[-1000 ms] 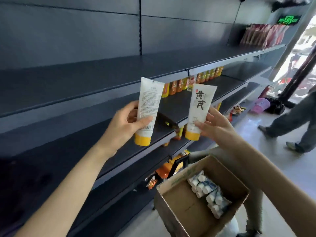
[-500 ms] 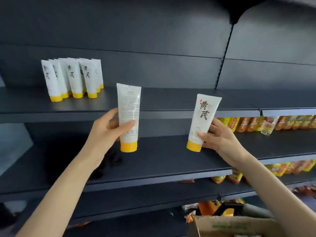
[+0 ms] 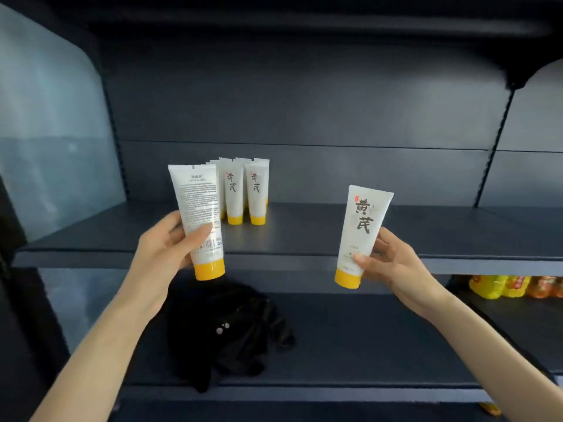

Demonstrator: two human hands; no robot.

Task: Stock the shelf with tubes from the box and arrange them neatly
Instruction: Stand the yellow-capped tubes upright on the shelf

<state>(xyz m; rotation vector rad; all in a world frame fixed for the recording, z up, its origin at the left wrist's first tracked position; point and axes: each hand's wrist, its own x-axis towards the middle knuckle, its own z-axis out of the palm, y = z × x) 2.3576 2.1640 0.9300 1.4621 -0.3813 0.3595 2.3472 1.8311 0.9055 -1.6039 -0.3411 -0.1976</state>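
gripping a white plastic squeeze tube with a yellow cap (image 3: 199, 208), the left hand (image 3: 161, 251) had thumb and fingers curled round its lower body, printed back toward the camera. the right hand (image 3: 393, 263) pinched a second tube (image 3: 362, 229) low down near the cap, black characters facing out. both tubes hung cap-down in the air, just before the front edge of the dark grey metal shelf (image 3: 380, 236). a cluster of matching tubes (image 3: 245, 193) stood on their caps toward the shelf's left end, back from its front edge.

the tubes looked light and soft-walled, likely to dent under a hard squeeze and glossy enough to slip. the stiffer part just above the cap seemed the safest hold, and the small cap made a tippy base.

the left tube hid part of the cluster, so its count was unclear. the box was out of view. a black crumpled cloth (image 3: 234, 327) lay on the shelf below, and yellow and orange packets (image 3: 502, 286) were cut off at the right.
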